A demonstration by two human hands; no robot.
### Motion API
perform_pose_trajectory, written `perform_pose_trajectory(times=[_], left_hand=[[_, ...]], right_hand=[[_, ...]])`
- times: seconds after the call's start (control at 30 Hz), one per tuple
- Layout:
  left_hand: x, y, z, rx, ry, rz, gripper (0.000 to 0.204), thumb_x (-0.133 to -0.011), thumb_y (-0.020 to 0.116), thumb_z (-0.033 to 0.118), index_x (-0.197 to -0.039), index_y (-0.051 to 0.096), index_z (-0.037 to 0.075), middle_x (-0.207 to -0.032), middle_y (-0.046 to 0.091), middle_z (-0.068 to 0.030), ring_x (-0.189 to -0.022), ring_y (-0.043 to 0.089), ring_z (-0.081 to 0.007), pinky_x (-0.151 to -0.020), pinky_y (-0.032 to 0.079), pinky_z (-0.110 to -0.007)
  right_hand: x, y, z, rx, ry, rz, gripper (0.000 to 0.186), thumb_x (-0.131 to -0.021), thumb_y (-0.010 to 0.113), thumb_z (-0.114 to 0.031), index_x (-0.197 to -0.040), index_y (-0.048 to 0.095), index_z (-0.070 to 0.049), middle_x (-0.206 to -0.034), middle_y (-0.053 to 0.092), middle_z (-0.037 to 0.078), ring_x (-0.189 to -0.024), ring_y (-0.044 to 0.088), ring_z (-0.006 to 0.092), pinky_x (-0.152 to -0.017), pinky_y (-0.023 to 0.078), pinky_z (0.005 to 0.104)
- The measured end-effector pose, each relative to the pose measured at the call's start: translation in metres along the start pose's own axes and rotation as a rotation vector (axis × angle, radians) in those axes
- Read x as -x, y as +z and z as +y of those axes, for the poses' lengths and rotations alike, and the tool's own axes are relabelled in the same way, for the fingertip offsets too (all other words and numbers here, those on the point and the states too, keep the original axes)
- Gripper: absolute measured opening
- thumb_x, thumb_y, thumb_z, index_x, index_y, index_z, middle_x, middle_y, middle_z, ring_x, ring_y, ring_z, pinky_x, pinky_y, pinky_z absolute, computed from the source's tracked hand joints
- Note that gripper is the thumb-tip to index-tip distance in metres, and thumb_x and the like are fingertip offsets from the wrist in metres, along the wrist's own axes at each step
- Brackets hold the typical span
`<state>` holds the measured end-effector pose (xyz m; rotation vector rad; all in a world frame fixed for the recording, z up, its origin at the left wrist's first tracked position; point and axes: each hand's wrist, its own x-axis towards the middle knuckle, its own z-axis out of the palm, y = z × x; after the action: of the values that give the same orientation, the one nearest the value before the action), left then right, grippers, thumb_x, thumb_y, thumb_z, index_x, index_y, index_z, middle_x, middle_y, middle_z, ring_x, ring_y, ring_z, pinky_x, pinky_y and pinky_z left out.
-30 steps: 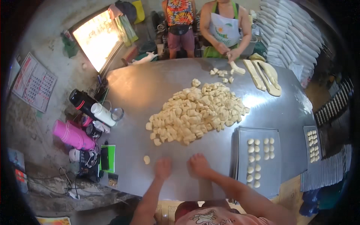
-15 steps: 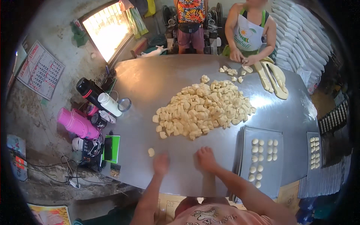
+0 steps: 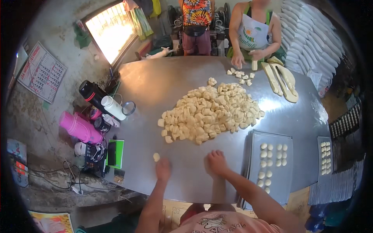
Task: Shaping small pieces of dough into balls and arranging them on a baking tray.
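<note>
A steel-topped table [image 3: 142, 83] lies before me, with a large heap of cut dough pieces [image 3: 208, 112] in its middle. Both my hands rest on the tabletop on the near side of the heap. My left hand [image 3: 163, 169] is smeared by motion, so its fingers do not show clearly. Just beyond it lies a single small dough piece [image 3: 156, 157], apart from the heap. My right hand [image 3: 217, 162] is palm down with its fingers curled together; whatever lies beneath it is hidden. To its right, a metal tray [image 3: 272, 179] carries rows of round dough balls [image 3: 269, 163].
Across the table a co-worker in an apron [image 3: 254, 33] handles dough beside small cut pieces [image 3: 241, 76] and long dough strips [image 3: 285, 83]. Along the left edge stand a black thermos [image 3: 91, 92], a white tumbler [image 3: 112, 106] and a pink jug [image 3: 81, 127]. A second tray [image 3: 325, 176] is far right.
My left hand has shifted slightly left, toward the lone dough piece; my right hand has moved slightly. Across the table, the co-worker's hands have moved apart, and a dough strip now stands upright there.
</note>
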<state>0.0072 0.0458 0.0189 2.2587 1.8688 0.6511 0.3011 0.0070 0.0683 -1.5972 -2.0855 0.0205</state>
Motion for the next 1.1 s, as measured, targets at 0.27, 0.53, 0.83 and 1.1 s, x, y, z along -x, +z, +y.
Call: perform_pose_trajectory(times=[0.27, 0.53, 0.83, 1.1], left_hand=[[0.059, 0.046, 0.023, -0.238, 0.276, 0.117, 0.02, -0.086, 0.052, 0.02, -0.102, 0.059, 0.01, -0.089, 0.057, -0.0069, -0.078, 0.053, -0.022, -0.067, 0.044, -0.034], [0.047, 0.012, -0.04, -0.342, 0.213, 0.094, 0.018, -0.089, 0.053, 0.015, -0.104, 0.058, 0.007, -0.091, 0.059, -0.0102, -0.078, 0.054, -0.0271, -0.069, 0.044, -0.037], [0.025, 0.011, 0.024, -0.036, 0.295, -0.043, 0.016, -0.082, 0.055, 0.017, -0.091, 0.056, 0.004, -0.085, 0.055, -0.0129, -0.074, 0.051, -0.0293, -0.066, 0.043, -0.04], [0.026, -0.048, 0.015, 0.099, 0.193, -0.002, 0.04, -0.079, 0.068, 0.026, -0.11, 0.056, 0.004, -0.106, 0.057, -0.0105, -0.094, 0.054, -0.0285, -0.083, 0.044, -0.039]], right_hand=[[0.084, 0.047, -0.042, 0.024, -0.011, -0.127, 0.015, -0.08, 0.052, -0.017, -0.09, 0.054, -0.007, -0.09, 0.051, 0.013, -0.084, 0.049, 0.0303, -0.078, 0.039, 0.04], [0.051, 0.007, 0.012, 0.033, 0.026, -0.075, 0.013, -0.08, 0.052, -0.017, -0.087, 0.056, -0.007, -0.088, 0.053, 0.012, -0.08, 0.049, 0.0303, -0.077, 0.039, 0.0406], [0.047, 0.046, -0.029, -0.099, -0.131, -0.135, 0.012, -0.08, 0.053, -0.018, -0.085, 0.057, -0.008, -0.085, 0.052, 0.014, -0.079, 0.048, 0.031, -0.075, 0.038, 0.0419], [0.047, 0.002, -0.014, -0.117, 0.112, -0.042, 0.008, -0.077, 0.065, -0.012, -0.076, 0.059, -0.007, -0.083, 0.057, 0.008, -0.079, 0.054, 0.0283, -0.074, 0.045, 0.0351]])
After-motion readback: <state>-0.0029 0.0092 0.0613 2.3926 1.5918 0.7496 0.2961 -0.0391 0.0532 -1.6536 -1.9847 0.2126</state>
